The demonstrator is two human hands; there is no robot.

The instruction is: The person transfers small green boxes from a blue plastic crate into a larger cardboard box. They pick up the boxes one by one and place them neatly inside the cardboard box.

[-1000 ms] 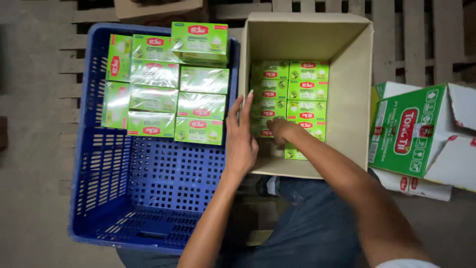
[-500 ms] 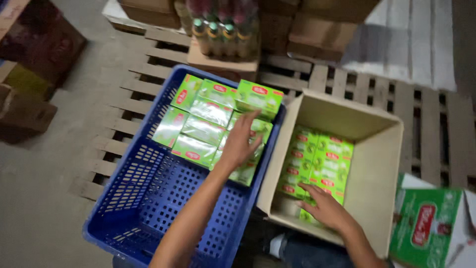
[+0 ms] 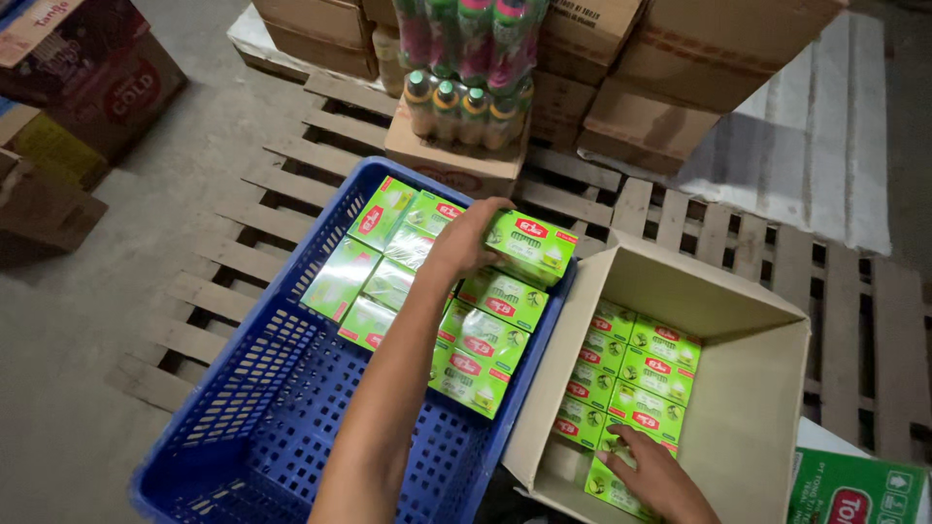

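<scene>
The left hand (image 3: 464, 243) is closed around one end of a small green cardboard box (image 3: 529, 247) with a red label, holding it at the far right corner of the blue perforated plastic crate (image 3: 243, 427), on top of the stacked green boxes (image 3: 417, 281) already packed there in rows against the crate's far wall. The near half of the crate shows its bare lattice floor. Just to the right of the crate, touching its side, stands an open brown cardboard carton (image 3: 748, 388) with more of the same green boxes (image 3: 631, 383) laid flat in its bottom. The right hand (image 3: 655, 475) reaches into the near end of this carton, fingers spread and resting on a green box there; whether it has gripped it I cannot tell. Both crate and carton rest on a wooden slatted pallet (image 3: 291, 175). Beyond the crate sits a shrink-wrapped pack of bottles (image 3: 466, 97) with green caps on a low brown box, with larger brown cartons (image 3: 680, 58) stacked behind.
</scene>
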